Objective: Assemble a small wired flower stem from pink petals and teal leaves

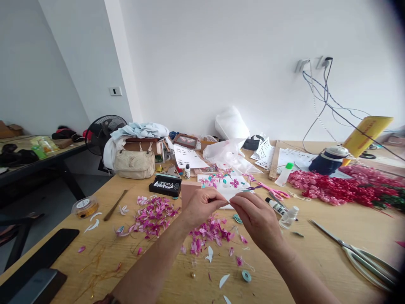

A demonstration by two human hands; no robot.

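Observation:
My left hand (204, 207) and my right hand (253, 213) meet fingertip to fingertip above the middle of the table. Both are closed in a pinch; whatever lies between the fingertips is too small to make out. Beneath and left of them spread loose magenta petals (153, 213). Just behind the hands is a white sheet (243, 181) bearing pink flowers (234, 183) and teal leaves. A pinkish-brown board (189, 190) is partly hidden by my left hand. Right of my right hand lie a clear bottle (288, 217) and a small black-and-white bottle (276, 206).
Large scissors (351, 249) lie at right, pink-handled scissors (275, 192) nearer the middle. Red flower bunches (319, 185) fill the right back. A black box (165, 185), a beige bag (134, 164) and a wooden stick (115, 205) are at left. A phone (38, 283) rests at the front left.

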